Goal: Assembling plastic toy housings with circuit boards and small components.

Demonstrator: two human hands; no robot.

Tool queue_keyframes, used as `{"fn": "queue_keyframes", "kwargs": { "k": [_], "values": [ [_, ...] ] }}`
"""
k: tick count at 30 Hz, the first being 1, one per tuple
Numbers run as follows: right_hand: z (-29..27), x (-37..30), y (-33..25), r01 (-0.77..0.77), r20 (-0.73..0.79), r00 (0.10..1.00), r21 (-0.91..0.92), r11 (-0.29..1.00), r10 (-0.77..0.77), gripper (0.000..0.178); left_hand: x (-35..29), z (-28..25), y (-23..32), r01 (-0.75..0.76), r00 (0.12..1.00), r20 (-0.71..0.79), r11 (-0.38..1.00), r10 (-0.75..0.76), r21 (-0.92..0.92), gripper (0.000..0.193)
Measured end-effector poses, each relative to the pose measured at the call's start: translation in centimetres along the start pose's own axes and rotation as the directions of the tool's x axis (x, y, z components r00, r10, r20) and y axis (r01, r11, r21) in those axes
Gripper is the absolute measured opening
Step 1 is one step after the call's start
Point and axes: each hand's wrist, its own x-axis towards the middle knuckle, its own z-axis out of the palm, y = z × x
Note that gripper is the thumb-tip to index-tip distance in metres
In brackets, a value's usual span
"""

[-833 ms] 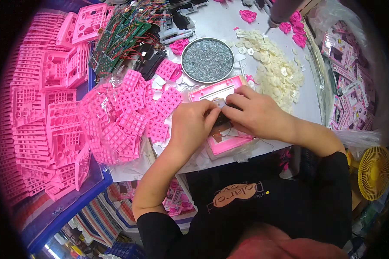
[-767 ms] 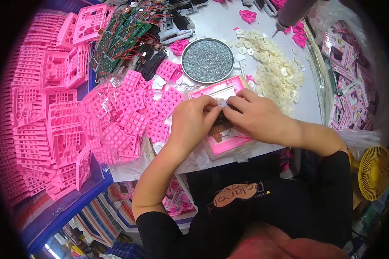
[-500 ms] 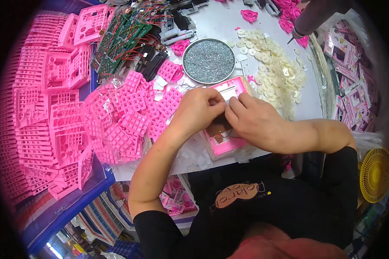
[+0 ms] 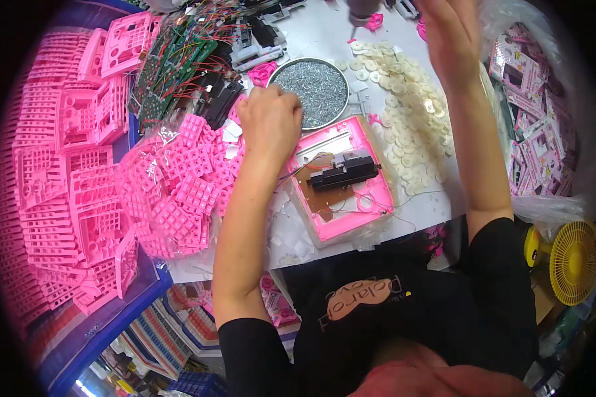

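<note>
My left hand (image 4: 269, 120) is closed, its curled fingers at the left rim of a round tin (image 4: 346, 109) full of small metal screws (image 4: 311, 89); its fingertips are hidden. Near the top right my right hand (image 4: 451, 43) is raised, fingers stretched out and partly cut off by the picture's edge, with nothing seen in it. A dark power screwdriver (image 4: 363, 9) hangs tip down to its left. Between my arms lies a pink plastic case half (image 4: 341, 229). It holds a black mechanism block (image 4: 343, 173) with thin wires, a brown board (image 4: 324, 198) and a silver strip.
Pink button pads (image 4: 192, 188) in a clear bag lie left, beside stacked pink cases (image 4: 53, 198). Green circuit boards (image 4: 179, 66) with red wires are behind. Cream discs (image 4: 404, 112) spread right. A bag of printed parts (image 4: 536, 139) and a yellow fan (image 4: 576, 263) stand far right.
Both hands have left the pink case, uncovering the black mechanism block. My left hand went to the screw tin, my right up to the far right. The screwdriver shows farther left.
</note>
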Motion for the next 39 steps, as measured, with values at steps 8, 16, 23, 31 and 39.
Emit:
{"fn": "queue_keyframes", "kwargs": {
  "k": [8, 16, 23, 31, 39],
  "values": [
    [3.2, 2.6, 2.8, -0.399, 0.777, 0.544, -0.093, 0.912, 0.317, 0.051, 1.1, 0.5, 0.3, -0.06, 0.993, -0.099, 0.998, 0.063, 0.024, 0.015],
    [2.0, -3.4, -2.1, -0.563, 0.565, 0.712, 0.104, 0.82, 0.417, 0.04, -2.5, -4.4, 3.3, -0.15, 0.978, -0.174, 0.97, 0.117, -0.191, 0.014],
    [0.5, -10.2, -6.8, -0.488, 0.665, 0.711, 0.232, 0.841, 0.229, 0.035, -9.5, -5.3, 6.8, -0.075, 0.991, -0.134, 0.872, 0.011, -0.484, 0.012],
    [0.9, -10.5, -6.8, -0.489, 0.727, 0.654, 0.196, 0.85, 0.209, 0.032, -9.8, -4.5, 6.6, -0.083, 0.987, -0.162, 0.835, -0.007, -0.543, 0.023],
    [0.0, -11.6, -5.0, -0.432, 0.682, 0.689, 0.115, 0.894, 0.245, 0.032, -11.2, -3.5, 6.1, 0.046, 0.99, -0.112, 0.958, -0.081, -0.283, 0.05]
  ]
}}
